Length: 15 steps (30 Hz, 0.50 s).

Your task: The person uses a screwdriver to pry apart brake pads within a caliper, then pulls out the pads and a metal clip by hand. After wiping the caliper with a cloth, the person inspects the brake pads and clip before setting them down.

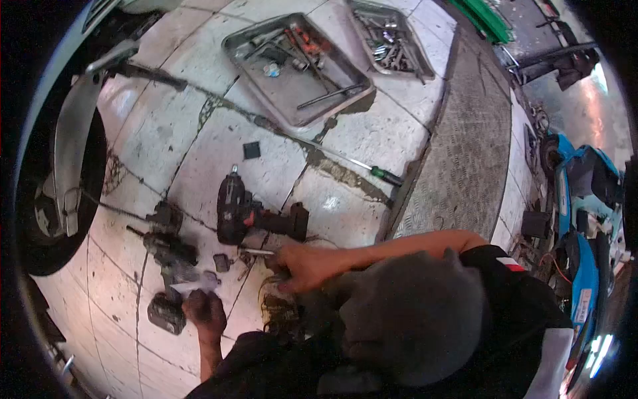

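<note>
My left hand (205,311) is closed around a pale, motion-blurred piece (193,286) whose kind I cannot make out. Next to it lies a black cordless power tool (169,249) with a battery pack (166,314) at its base. My right hand (300,266) is closed, and a thin metal shaft (256,251) sticks out of it to the left; the handle is hidden in the fingers. Just above lies a cordless impact wrench (232,209) on its side, with no battery seen on its grip. A small dark block (221,263) sits between the hands. A yellow-and-black object (279,309) is partly hidden below my right hand.
A metal tray (269,110) with tools and a second tray (428,70) with wrenches stand at the top. A green-handled screwdriver (385,175) and a black square (251,150) lie on the tiles. A wheel (90,206) stands left, a metal floor plate (465,153) right, blue bodywork (585,272) beyond.
</note>
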Available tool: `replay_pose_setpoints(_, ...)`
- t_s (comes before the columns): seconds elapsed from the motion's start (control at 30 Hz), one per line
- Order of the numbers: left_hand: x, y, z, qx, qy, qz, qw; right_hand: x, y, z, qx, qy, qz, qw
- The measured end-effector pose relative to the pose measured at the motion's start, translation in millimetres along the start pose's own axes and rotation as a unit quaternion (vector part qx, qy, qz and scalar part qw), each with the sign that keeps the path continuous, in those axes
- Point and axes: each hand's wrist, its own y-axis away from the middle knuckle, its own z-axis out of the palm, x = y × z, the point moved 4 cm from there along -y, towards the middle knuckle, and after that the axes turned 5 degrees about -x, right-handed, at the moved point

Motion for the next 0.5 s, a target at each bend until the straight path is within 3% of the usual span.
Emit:
replay_pose_setpoints(0.03, -34.8, 27.7, 29.8, -0.085, 0.035, -0.005, 0.996, 10.7, -2.5, 5.3, 0.008, 0.023, -0.012, 1.0)
replay_pose_setpoints(0.07, 6.4, 7.2, 27.4, -0.145, 0.018, 0.032, 0.989, 18.9, -6.9, 14.2, 0.039, 0.014, -0.049, 0.998)
replay_pose_setpoints(0.1, 11.7, -0.4, 35.1, -0.164, 0.109, -0.044, 0.979, 18.9, -16.4, 19.7, 0.066, 0.006, -0.099, 0.993)
replay_pose_setpoints(0.13, 27.6, -9.3, 30.2, 0.057, 0.093, 0.073, 0.991, 24.5, -26.6, 28.6, 0.033, -0.09, -0.074, 0.993)
replay_pose_setpoints(0.17, 37.3, -30.5, 29.3, -0.051, 0.141, 0.027, 0.988, 30.3, -31.2, 35.5, 0.001, -0.181, -0.038, 0.983)
replay_pose_setpoints(0.23, 43.6, -40.6, 21.0, -0.224, 0.202, -0.041, 0.953, 22.9, -36.1, 32.4, -0.025, -0.434, 0.057, 0.899)
replay_pose_setpoints(0.37, 39.8, -34.3, 21.8, -0.243, 0.287, -0.132, 0.917, 5.2, -41.1, 3.0, 0.036, -0.481, 0.056, 0.874)
replay_pose_setpoints(0.43, 51.5, -40.1, 20.1, -0.147, 0.444, -0.117, 0.876, 12.1, -47.8, -0.7, -0.009, -0.372, 0.054, 0.927)
replay_pose_setpoints(0.47, 48.5, -36.6, 20.1, -0.149, 0.443, -0.12, 0.876, 3.3, -45.9, -5.8, 0.052, -0.322, 0.006, 0.945)
replay_pose_setpoints(0.5, 41.0, -31.6, 19.9, -0.139, 0.444, -0.137, 0.874, 6.0, -46.6, -5.8, 0.052, -0.325, 0.006, 0.944)
